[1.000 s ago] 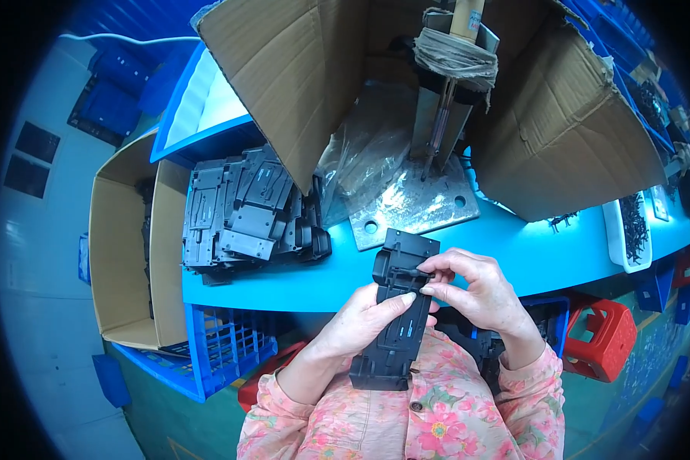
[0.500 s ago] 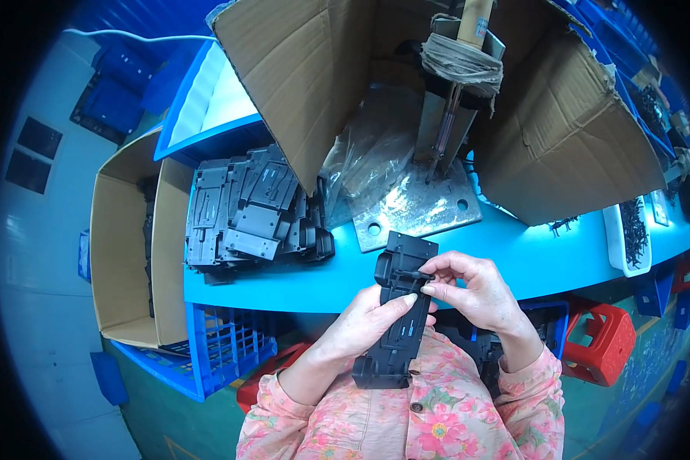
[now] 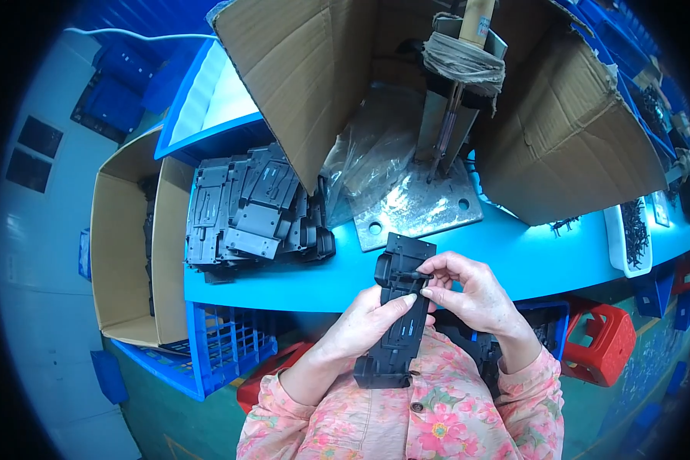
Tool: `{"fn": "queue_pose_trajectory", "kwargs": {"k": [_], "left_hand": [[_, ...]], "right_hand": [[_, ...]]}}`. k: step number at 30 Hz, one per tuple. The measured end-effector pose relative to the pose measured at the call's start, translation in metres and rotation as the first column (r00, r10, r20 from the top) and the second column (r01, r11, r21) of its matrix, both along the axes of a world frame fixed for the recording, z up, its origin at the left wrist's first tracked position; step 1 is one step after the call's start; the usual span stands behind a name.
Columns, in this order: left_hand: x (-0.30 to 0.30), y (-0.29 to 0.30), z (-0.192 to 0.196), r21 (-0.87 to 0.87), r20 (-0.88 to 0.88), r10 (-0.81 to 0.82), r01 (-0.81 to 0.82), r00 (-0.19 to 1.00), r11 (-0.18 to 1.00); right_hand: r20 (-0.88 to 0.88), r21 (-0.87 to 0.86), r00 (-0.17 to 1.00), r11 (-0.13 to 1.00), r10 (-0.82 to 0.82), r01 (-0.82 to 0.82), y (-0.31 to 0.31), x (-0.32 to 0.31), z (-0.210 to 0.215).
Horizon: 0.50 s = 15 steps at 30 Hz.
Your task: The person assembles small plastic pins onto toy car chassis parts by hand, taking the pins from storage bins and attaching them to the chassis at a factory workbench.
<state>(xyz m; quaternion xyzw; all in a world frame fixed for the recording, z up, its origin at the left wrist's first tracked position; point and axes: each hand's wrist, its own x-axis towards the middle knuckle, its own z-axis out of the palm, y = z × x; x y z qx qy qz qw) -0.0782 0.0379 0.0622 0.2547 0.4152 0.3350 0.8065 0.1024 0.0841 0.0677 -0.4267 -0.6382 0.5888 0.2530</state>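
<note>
A long black plastic housing [image 3: 400, 337] is tilted upright in front of my body, just off the table's front edge. My left hand [image 3: 364, 320] is closed round it from the left, with the thumb lying across its face. On the housing's right edge, my right hand [image 3: 477, 295] pinches the end of a small black rod-like part [image 3: 414, 274] between thumb and fingertips. That part lies across the housing's upper half, and its far end is hard to make out. To the left, a pile of similar black housings [image 3: 241, 203] rests on the blue table [image 3: 307, 285].
Beyond the housing stands a tool with a metal base plate [image 3: 414, 203] and a cloth-wrapped post [image 3: 464, 61], flanked by cardboard [image 3: 567, 138]. A white tray [image 3: 629, 238] of small black parts sits at right. A red stool [image 3: 602, 345] and blue crate [image 3: 226, 345] stand below.
Hardly anything differs. The housing's top has shifted very slightly, and my right fingers have moved a touch left on the small black part.
</note>
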Motion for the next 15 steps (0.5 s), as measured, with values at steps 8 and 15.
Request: {"fn": "queue_pose_trajectory", "kwargs": {"k": [8,15], "left_hand": [[-0.002,0.0,0.002,-0.032,0.006,-0.038,0.038,0.999,0.999],[0.001,0.0,-0.002,-0.014,-0.005,-0.003,0.003,1.0,1.0]], "right_hand": [[-0.178,-0.179,0.981,0.983,-0.076,0.044,-0.002,0.0,-0.008],[0.049,-0.058,0.998,0.998,-0.034,0.037,0.0,-0.002,0.003]]}}
